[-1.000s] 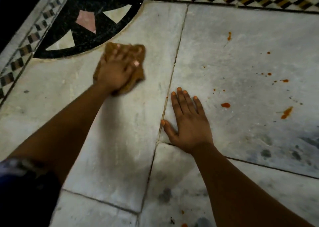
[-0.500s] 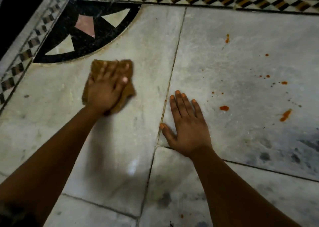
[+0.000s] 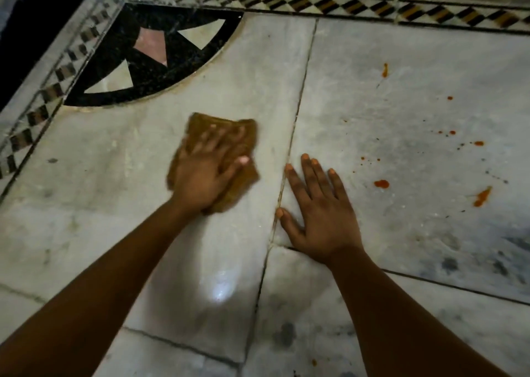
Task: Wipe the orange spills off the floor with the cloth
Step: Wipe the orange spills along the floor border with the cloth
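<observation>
My left hand (image 3: 206,176) presses flat on a brown cloth (image 3: 243,179) lying on the grey marble floor (image 3: 114,204), left of a tile joint. Its fingers are spread over the cloth, which is motion-blurred. My right hand (image 3: 321,216) rests palm down on the bare floor just right of the joint, holding nothing. Orange spills lie to the right of that hand: a blob (image 3: 381,184), a streak (image 3: 482,196), a smear further back (image 3: 385,70) and several small specks (image 3: 478,143). The cloth is well left of all of them.
A black quarter-circle inlay with pink and cream triangles (image 3: 149,58) fills the back left corner. A patterned diamond border (image 3: 344,7) runs along the back and left edges. Dark smudges (image 3: 450,265) mark the tile at right. A small orange speck (image 3: 314,362) lies near the bottom edge.
My left hand has slid the cloth toward me, away from the black inlay, and now a little rightward toward the tile joint. My right hand stays planted in the same spot.
</observation>
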